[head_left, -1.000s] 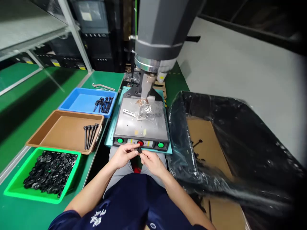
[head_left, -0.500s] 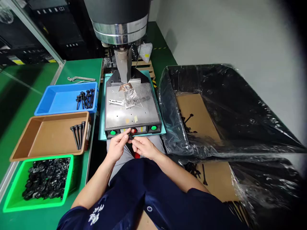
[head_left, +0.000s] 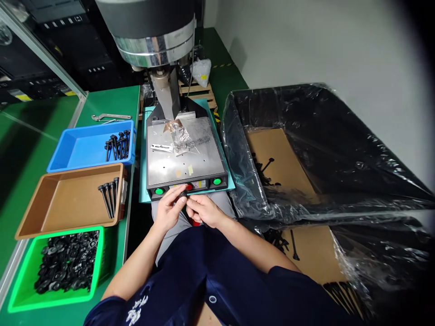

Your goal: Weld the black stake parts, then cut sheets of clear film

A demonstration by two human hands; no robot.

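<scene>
Here, two hands (head_left: 168, 212) (head_left: 207, 211) hold one black piece (head_left: 183, 194).

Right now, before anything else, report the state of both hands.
Left hand: closed, pinching a small black part.
Right hand: fingers curled, close by that part; whether it grips anything cannot be told.

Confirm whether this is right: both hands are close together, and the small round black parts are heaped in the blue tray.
Wrong container: the head view shows the small round black parts heaped in the green bin. The left hand and right hand are indeed close together.
</scene>
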